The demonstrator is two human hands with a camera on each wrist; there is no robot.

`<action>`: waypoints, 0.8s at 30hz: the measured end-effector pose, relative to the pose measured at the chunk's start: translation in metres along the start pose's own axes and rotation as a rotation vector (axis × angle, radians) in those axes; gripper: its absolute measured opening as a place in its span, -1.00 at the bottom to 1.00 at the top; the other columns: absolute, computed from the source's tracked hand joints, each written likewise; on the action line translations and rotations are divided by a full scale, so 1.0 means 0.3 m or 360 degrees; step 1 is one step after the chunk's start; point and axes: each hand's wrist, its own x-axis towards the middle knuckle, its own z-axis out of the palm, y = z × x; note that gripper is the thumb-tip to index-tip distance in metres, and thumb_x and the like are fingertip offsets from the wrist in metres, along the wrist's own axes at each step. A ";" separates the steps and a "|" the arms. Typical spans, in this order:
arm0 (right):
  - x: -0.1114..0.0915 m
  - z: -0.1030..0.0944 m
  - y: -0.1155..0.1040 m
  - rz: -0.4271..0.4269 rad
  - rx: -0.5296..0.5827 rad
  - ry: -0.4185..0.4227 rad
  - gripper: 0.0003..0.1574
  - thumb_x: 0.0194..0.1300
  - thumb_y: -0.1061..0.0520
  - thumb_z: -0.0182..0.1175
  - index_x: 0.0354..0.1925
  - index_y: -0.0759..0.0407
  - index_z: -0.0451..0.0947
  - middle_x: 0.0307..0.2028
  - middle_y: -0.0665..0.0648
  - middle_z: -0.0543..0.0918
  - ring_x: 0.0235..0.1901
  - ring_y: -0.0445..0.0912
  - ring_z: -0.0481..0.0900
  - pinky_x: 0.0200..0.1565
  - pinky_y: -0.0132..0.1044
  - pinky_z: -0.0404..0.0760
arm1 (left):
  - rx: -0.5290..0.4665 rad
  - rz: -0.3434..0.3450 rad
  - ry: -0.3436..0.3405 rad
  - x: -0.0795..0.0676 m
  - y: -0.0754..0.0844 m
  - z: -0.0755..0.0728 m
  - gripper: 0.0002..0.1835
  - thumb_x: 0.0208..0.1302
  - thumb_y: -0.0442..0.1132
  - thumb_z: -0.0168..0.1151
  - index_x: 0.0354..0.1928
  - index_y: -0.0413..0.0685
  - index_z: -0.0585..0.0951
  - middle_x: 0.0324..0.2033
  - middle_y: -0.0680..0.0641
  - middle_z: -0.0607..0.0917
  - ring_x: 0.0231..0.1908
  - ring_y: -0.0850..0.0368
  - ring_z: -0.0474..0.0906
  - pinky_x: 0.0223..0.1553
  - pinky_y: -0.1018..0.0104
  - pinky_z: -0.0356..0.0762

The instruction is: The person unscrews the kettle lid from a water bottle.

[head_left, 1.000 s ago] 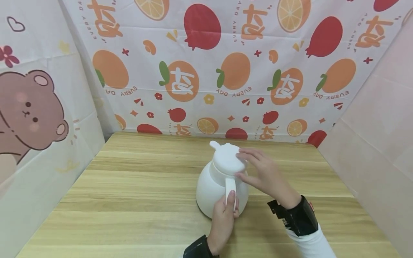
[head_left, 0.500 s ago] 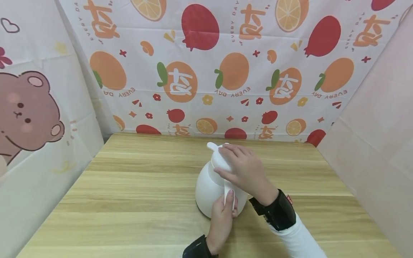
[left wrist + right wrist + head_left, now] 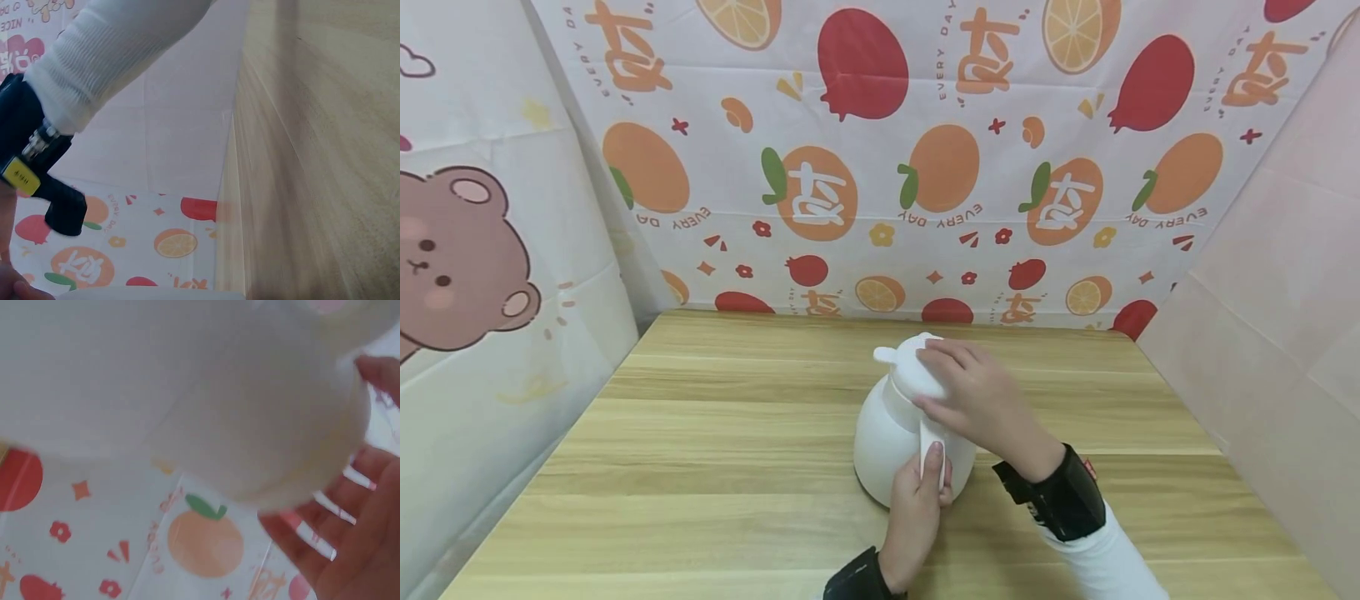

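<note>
A white thermos jug (image 3: 880,450) stands upright on the wooden table, its handle (image 3: 928,437) facing the near side. My left hand (image 3: 913,521) grips that handle, thumb along its outer face. Over the jug's top, my right hand (image 3: 988,412) holds the round white lid (image 3: 917,367) by its right side. From the right wrist view, the fingers (image 3: 300,547) and thumb curve about the lid's rim. A small tab (image 3: 884,355) sticks out from the lid to the left. Part of the lid is hidden under the right hand.
The wood-grain table (image 3: 700,467) spreads around the jug. Behind it hangs a fruit-print cloth (image 3: 865,192); a bear-print cloth (image 3: 580,292) hangs at the left and a pale one (image 3: 1270,292) at the right. Both wrists wear black bands (image 3: 1067,492).
The right hand has moved left onto the lid, then slightly back right. The lid's tab has swung left and toward me. The left hand keeps its grip on the handle.
</note>
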 end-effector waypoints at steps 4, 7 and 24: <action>-0.030 -0.028 0.043 0.0022 0.0162 -0.0076 -0.35 -0.05 -0.05 0.42 0.01 0.22 0.58 0.03 0.27 0.68 0.05 0.09 0.59 0.01 0.00 0.66 | 0.0000 -0.0004 0.0002 -0.001 -0.001 0.002 -0.42 0.48 -0.13 -0.15 -0.59 -0.56 0.31 -0.76 0.05 0.25 -0.74 0.43 0.13 -0.61 0.63 0.10; -0.050 -0.046 0.076 0.0027 0.0250 -0.0132 -0.34 -0.06 0.00 0.44 0.03 0.23 0.57 0.07 0.29 0.65 0.08 0.11 0.57 0.03 0.03 0.64 | -0.0002 -0.0003 0.0002 -0.003 -0.002 0.003 -0.42 0.48 -0.14 -0.15 -0.59 -0.57 0.32 -0.75 0.05 0.26 -0.74 0.43 0.14 -0.61 0.63 0.10; -0.050 -0.024 -0.008 -0.0217 0.0131 0.0026 -0.30 -0.01 -0.15 0.38 0.07 0.13 0.56 0.06 0.19 0.68 0.09 0.02 0.57 0.08 -0.03 0.62 | 0.0020 0.0044 0.0039 -0.040 -0.013 0.031 -0.44 0.48 -0.20 -0.17 -0.62 -0.56 0.32 -0.76 0.04 0.25 -0.77 0.44 0.12 -0.64 0.63 0.08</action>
